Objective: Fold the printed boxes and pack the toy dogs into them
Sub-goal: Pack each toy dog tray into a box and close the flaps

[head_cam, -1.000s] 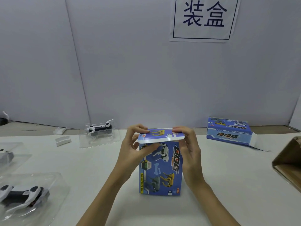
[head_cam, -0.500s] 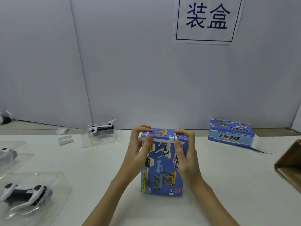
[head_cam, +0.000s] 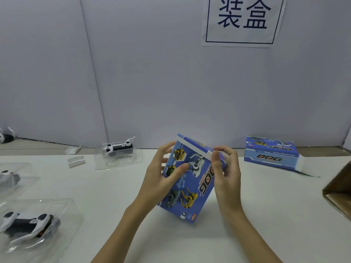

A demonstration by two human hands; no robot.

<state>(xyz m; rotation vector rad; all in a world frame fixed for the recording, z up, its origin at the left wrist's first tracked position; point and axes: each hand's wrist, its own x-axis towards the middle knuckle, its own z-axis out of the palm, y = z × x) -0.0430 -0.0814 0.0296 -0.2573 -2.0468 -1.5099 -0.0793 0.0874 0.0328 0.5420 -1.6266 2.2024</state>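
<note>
A blue printed box (head_cam: 190, 186) with dog pictures is tilted above the white table, its top leaning left. My left hand (head_cam: 161, 173) grips its left side, thumb across the printed front. My right hand (head_cam: 225, 168) holds the box's upper right corner at the white top edge. A second blue box (head_cam: 271, 154) lies flat at the back right, one flap open. Black-and-white toy dogs sit in clear plastic trays: one at the back (head_cam: 118, 148), one at the near left (head_cam: 26, 223), one partly cut off at the left edge (head_cam: 8, 178).
Two small white plastic pieces (head_cam: 76, 161) lie at the back left. A brown cardboard carton (head_cam: 340, 192) juts in at the right edge. A white wall with a paper sign (head_cam: 243, 19) closes the back. Another toy (head_cam: 6, 135) lies at the far left.
The box stood upright on the table with both hands closing its top flap. Now it is lifted and tilted, and the top is shut.
</note>
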